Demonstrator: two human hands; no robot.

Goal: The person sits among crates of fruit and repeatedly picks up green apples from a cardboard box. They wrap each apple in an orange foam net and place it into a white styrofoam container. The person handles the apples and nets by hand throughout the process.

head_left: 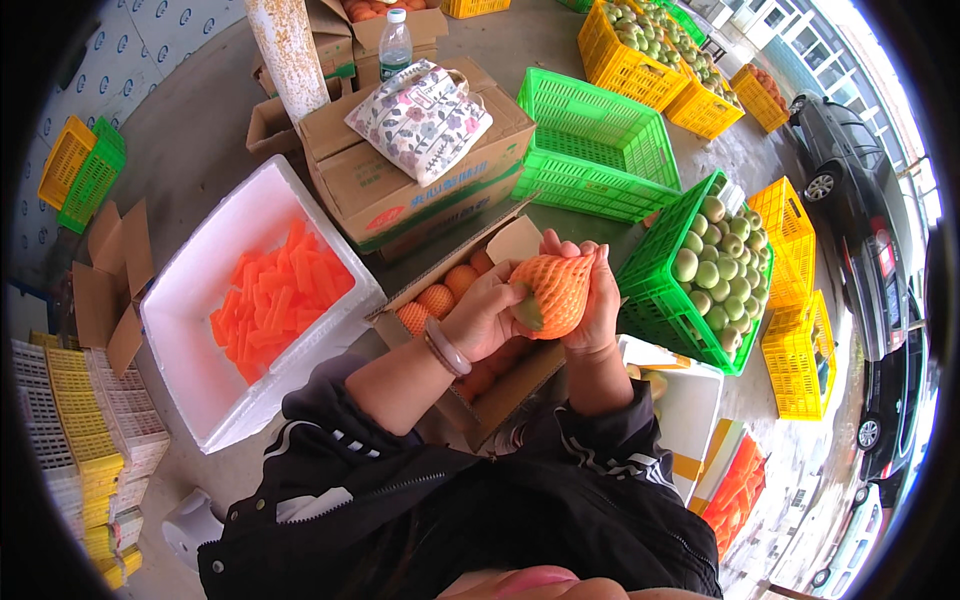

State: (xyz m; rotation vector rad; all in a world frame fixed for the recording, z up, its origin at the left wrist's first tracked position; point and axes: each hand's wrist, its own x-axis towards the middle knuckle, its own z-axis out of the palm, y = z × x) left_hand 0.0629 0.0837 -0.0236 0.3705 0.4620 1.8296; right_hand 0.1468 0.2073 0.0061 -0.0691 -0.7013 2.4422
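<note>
Both my hands hold one green fruit (pixel 529 312) partly covered by an orange foam net sleeve (pixel 562 289). My left hand (pixel 487 304), with a bangle on its wrist, grips the fruit's bare end and the sleeve's edge. Along the sleeve's other side lie the fingers and palm of my right hand (pixel 598 304). Below them stands an open cardboard box (pixel 517 401) with several fruits in orange net sleeves (pixel 439 298). To the left, a white foam box (pixel 176 330) holds a heap of flat orange net sleeves (pixel 281 300). A green crate (pixel 645 262) of bare green fruit (pixel 720 262) stands at the right.
Behind are a cardboard carton (pixel 420 187) bearing a floral bag (pixel 427 120), a plastic bottle (pixel 395 45), a rusty post (pixel 289 56) and an empty green crate (pixel 592 142). Yellow crates (pixel 799 360) and a white foam box (pixel 694 397) stand right; stacked crates (pixel 82 420) lie left.
</note>
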